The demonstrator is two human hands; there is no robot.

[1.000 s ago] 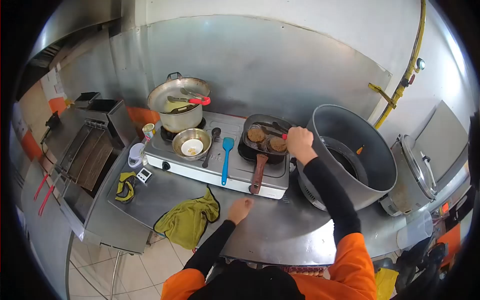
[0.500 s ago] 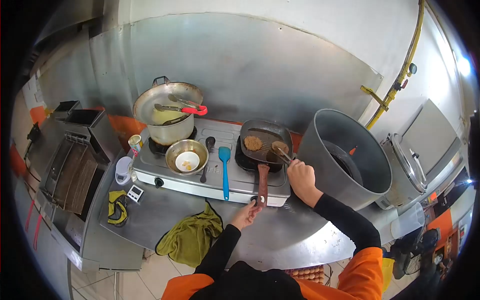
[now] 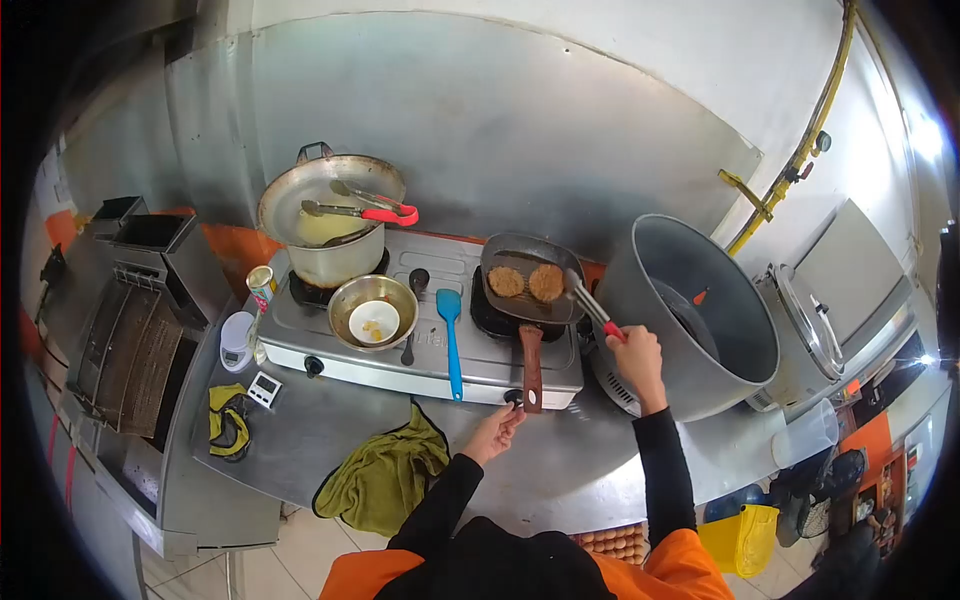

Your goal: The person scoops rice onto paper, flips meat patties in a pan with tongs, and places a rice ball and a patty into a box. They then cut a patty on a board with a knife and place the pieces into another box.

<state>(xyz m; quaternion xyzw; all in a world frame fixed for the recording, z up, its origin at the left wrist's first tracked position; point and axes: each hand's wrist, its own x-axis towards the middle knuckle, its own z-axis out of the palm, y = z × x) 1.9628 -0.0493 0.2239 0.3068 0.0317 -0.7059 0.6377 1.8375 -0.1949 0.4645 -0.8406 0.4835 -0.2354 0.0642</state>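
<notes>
Two brown patties lie side by side in the square dark frying pan (image 3: 530,312): a left patty (image 3: 505,282) and a right patty (image 3: 546,283). My right hand (image 3: 638,358) is closed around red-handled metal tongs (image 3: 590,302), whose tips are at the pan's right rim, apart from the patties. Below the pan's brown handle (image 3: 531,365), the fingers of my left hand (image 3: 495,432) are pinched at the black stove knob (image 3: 514,398). Under the pan is the gas stove (image 3: 420,375).
A blue spatula (image 3: 453,340) and a dark spoon (image 3: 414,300) lie on the stove. Left of them are a steel bowl (image 3: 345,300) and a lidded pot (image 3: 340,268) with another pair of tongs (image 3: 385,212). A large grey pot (image 3: 735,370) stands right; a green cloth (image 3: 385,470) hangs over the counter edge.
The right patty was held tilted in the tongs and now lies flat in the pan. My right hand has drawn the tongs away to the right. My left hand stays at the knob.
</notes>
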